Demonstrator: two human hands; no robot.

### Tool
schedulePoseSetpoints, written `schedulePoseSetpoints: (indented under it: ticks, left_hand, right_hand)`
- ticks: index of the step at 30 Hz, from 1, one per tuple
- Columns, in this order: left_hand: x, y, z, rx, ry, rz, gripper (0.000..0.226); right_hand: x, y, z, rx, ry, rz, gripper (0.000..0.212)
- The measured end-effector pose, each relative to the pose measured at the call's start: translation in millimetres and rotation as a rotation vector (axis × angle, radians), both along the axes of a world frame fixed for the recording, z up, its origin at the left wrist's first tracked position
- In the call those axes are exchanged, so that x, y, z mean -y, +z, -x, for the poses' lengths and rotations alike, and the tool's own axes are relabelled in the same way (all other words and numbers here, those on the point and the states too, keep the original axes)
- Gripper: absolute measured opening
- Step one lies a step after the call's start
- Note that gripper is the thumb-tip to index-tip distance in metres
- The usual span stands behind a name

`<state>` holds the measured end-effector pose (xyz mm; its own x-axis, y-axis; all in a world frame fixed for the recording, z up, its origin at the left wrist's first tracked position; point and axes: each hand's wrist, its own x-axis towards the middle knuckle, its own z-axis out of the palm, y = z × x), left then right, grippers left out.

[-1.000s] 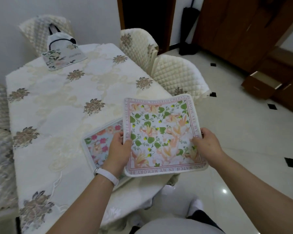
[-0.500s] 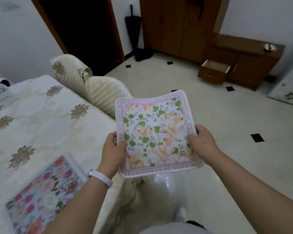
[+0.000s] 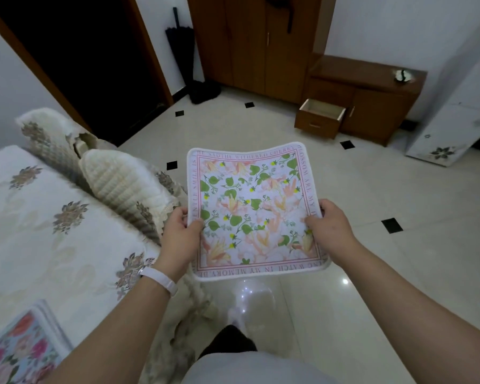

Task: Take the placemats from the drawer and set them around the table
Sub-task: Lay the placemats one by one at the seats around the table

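Observation:
A square floral placemat (image 3: 250, 206) with green leaves, peach flowers and a lettered pink border is held level over the floor, to the right of the table. My left hand (image 3: 179, 239) pinches its left edge, thumb on top. My right hand (image 3: 330, 227) grips its right edge the same way. A second placemat (image 3: 20, 353) with pink flowers on blue lies on the table (image 3: 53, 245) at the lower left, partly cut off by the frame. The drawer (image 3: 320, 117) of the low wooden cabinet stands open at the back.
Two quilted chairs (image 3: 122, 184) stand pushed against the table's right side, just left of the held mat. A tall wardrobe (image 3: 255, 42), a black umbrella (image 3: 179, 51) and a dark doorway line the far wall. A white appliance (image 3: 455, 112) stands at the right. Tiled floor stretches ahead.
The view has swung right, away from the table toward the floor and cabinet. Both hands keep their hold on the leaf-patterned placemat, which has moved off the table's corner.

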<state>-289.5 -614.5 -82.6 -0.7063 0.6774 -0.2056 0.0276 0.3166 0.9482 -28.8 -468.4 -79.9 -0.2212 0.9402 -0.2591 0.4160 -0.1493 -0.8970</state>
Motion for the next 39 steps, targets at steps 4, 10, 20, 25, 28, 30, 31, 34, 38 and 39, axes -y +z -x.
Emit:
schedulePoseSetpoints:
  ticks: [4,10,20,25,28,30,31,34,38,39]
  left_hand:
    - [-42,-14,21,0.015,-0.006,0.016,0.017]
    - [-130,-36,62,0.120,-0.015,0.019,0.016]
    - [-282,-15,150,0.087,-0.007,-0.025,0.016]
    - [-331,-5,180,0.071,-0.007,-0.052,0.015]
    - [-354,-6,194,0.087,0.022,-0.064,0.015]
    - [-370,-11,204,0.094,0.043,-0.057,0.014]
    - [-377,-14,209,0.091,0.057,-0.048,0.014]
    - [-405,-23,226,0.086,0.109,-0.030,0.016]
    - [-453,-28,247,0.070,0.206,0.004,0.018]
    - [-467,-28,252,0.066,0.226,0.004,0.017]
  right_hand:
    - [-43,-15,19,0.007,-0.018,0.020,0.020]
    - [-125,-32,64,0.050,-0.045,0.041,0.021]
    - [-272,0,159,0.066,-0.030,-0.001,0.022]
    - [-321,5,188,0.058,-0.061,-0.034,0.020]
    - [-352,3,203,0.062,-0.035,-0.014,0.021]
    - [-376,-2,216,0.070,-0.017,-0.007,0.021]
    - [-388,-5,224,0.075,-0.003,0.000,0.021]
    - [-428,-15,248,0.067,0.063,0.016,0.022]
    - [-496,-21,283,0.078,0.173,-0.013,0.021]
    - [-516,-22,292,0.077,0.198,-0.012,0.021]
